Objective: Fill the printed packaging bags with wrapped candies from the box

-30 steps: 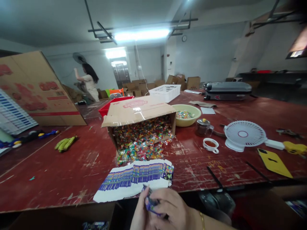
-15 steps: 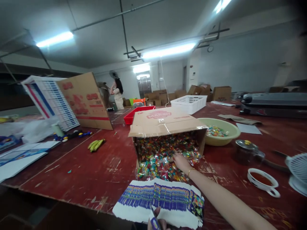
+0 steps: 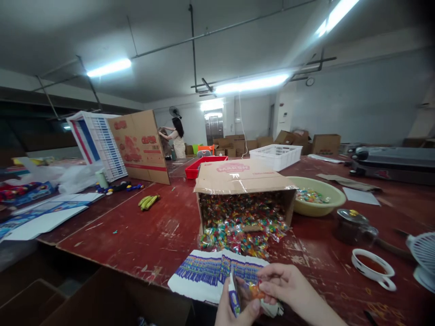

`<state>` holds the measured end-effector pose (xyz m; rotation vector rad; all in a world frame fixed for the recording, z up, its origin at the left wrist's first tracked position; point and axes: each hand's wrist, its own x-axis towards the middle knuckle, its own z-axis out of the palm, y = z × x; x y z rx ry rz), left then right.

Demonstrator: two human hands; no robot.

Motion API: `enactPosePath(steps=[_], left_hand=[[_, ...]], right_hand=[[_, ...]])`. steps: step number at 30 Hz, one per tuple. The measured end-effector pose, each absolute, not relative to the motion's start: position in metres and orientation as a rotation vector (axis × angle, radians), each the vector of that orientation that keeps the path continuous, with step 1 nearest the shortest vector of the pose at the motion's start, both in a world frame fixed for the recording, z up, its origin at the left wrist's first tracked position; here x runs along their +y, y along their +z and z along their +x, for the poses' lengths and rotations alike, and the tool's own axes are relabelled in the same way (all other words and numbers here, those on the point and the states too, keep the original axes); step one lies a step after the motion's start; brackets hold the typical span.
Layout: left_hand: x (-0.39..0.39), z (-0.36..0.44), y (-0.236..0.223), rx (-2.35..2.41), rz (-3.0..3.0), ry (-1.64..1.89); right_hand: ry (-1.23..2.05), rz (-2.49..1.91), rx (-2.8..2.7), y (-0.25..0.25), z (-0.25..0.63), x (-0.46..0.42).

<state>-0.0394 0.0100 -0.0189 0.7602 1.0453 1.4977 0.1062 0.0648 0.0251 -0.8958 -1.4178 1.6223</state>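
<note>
My left hand (image 3: 224,312) grips a purple-and-white printed pouch (image 3: 234,296) at the table's front edge. Close beside it, my right hand (image 3: 292,285) pinches a small clear packet of orange and red candies (image 3: 256,290) against the pouch's opening. Under and behind both hands lies a fanned row of similar pouches (image 3: 200,269), partly covered by the right hand. Beyond them a cardboard box (image 3: 238,179) rests on its side, open towards me. Many clear packets of colourful candies (image 3: 238,222) fill it and spill onto the red table.
A pale yellow basin (image 3: 317,206) with candy packets stands right of the box. Nearer are a glass teapot (image 3: 353,226), a white strainer cup (image 3: 374,265) and a small fan (image 3: 423,253). Bananas (image 3: 148,202) lie left. Behind are a red tray (image 3: 204,167), a white crate (image 3: 277,156) and a person (image 3: 177,138).
My right hand has come back from the candy pile to my left hand, bringing a candy packet. The left hand with its pouch has risen further into view. The camera view has shifted left.
</note>
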Motion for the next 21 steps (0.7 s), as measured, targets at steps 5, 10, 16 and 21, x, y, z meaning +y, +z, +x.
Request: enactPosePath(steps=[5, 10, 16, 21], left_hand=[[-0.004, -0.032, 0.002, 1.015, 0.864, 1.477], [-0.013, -0.037, 0.032, 1.11, 1.043, 1.432], [-0.005, -0.035, 0.037, 1.126, 1.034, 1.431], [-0.003, -0.033, 0.038, 1.161, 1.052, 1.41]], right_hand=[[1.563, -0.898, -1.414, 0.041, 0.112, 0.042], [1.514, -0.91, -1.346, 0.046, 0.111, 0.032], [1.61, -0.852, -1.196, 0.043, 0.109, 0.027], [1.528, -0.935, -1.247, 0.048, 0.108, 0.028]])
